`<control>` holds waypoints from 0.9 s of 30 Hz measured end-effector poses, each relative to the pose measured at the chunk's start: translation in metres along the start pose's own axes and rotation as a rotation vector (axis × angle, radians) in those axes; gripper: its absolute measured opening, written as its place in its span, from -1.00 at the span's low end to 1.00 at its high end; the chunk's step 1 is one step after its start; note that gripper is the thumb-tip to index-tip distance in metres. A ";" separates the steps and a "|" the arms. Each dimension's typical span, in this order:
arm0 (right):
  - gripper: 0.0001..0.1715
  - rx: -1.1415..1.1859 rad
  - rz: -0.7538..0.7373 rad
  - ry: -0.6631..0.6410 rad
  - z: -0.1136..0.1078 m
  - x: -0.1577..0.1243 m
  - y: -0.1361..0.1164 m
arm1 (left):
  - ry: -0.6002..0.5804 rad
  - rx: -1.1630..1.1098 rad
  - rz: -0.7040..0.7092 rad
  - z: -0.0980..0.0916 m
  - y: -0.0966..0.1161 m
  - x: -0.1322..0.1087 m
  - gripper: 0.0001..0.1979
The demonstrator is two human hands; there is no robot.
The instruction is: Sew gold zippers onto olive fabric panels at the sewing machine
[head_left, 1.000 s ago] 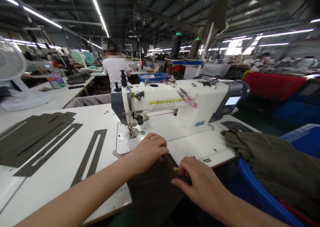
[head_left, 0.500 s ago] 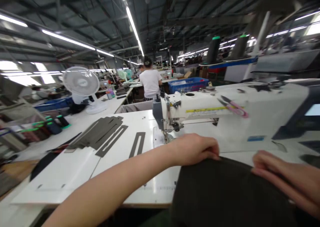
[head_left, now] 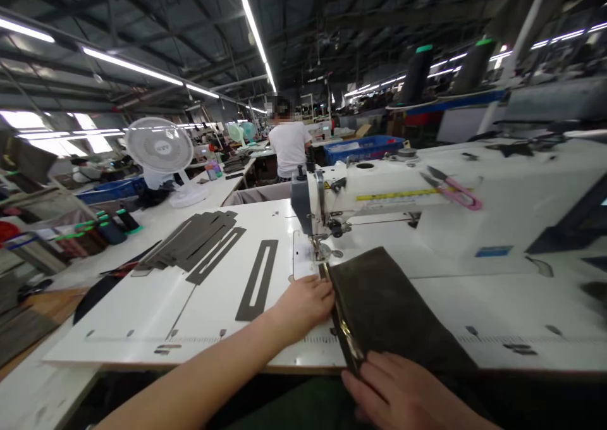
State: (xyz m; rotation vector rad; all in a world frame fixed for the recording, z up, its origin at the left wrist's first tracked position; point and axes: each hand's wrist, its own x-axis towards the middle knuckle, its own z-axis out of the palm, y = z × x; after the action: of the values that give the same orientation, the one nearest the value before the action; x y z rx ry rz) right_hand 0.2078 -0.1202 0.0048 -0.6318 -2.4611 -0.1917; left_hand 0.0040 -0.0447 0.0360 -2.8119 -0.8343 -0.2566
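A dark olive fabric piece (head_left: pixel 393 310) lies on the sewing table, its far left corner beside the presser foot (head_left: pixel 318 250) of a white sewing machine (head_left: pixel 389 190). A shiny gold strip (head_left: pixel 348 335) runs along its left edge. My left hand (head_left: pixel 308 303) rests on that edge just in front of the foot, fingers together and closed on the cloth. At the table's front edge, my right hand (head_left: pixel 398 389) pinches the near end of the same edge; its thumb is partly hidden. Left of my left hand lies a flat frame-shaped fabric piece (head_left: pixel 244 308) with a long slot.
Overlapping slotted fabric pieces (head_left: pixel 190 240) lie at left on the table (head_left: pixel 142 316). Pink-handled scissors (head_left: pixel 458 193) rest on the machine. A white fan (head_left: pixel 161 148), thread cones (head_left: pixel 111 227) and a blue crate (head_left: pixel 365 148) stand farther off. A person in a white shirt (head_left: pixel 289 145) is ahead.
The fabric has come up from the table's front edge and now lies flat beside the needle area. My left hand moved left and nearer; my right hand moved left and down.
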 end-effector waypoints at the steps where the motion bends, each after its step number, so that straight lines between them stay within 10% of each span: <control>1: -0.71 0.023 0.036 -0.008 0.002 0.009 0.003 | -0.048 -0.071 -0.058 0.004 -0.002 -0.010 -0.74; 6: -0.67 -0.114 0.823 -0.142 -0.003 0.029 0.072 | -0.196 -0.261 -0.310 -0.005 0.005 -0.018 -0.28; 9: -0.54 -0.123 1.034 -0.243 0.008 0.029 0.109 | -0.313 -0.263 -0.322 -0.007 0.010 -0.004 0.11; 17: -0.85 -0.328 0.935 -0.218 0.022 0.035 0.106 | -0.306 -0.243 -0.324 0.012 -0.001 -0.005 0.23; 23: -0.67 -0.330 0.421 -0.108 0.034 0.044 0.074 | -0.261 -0.293 -0.310 0.011 0.002 -0.006 0.21; 27: -0.43 -0.154 0.301 -0.149 0.065 0.038 0.061 | -0.239 -0.316 -0.308 -0.002 -0.038 -0.030 0.05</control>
State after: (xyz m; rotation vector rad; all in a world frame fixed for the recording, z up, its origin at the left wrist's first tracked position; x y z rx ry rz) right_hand 0.1771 -0.0343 -0.0272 -1.1086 -2.4689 -0.2219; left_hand -0.0418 -0.0298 0.0361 -3.0329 -1.3977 -0.1037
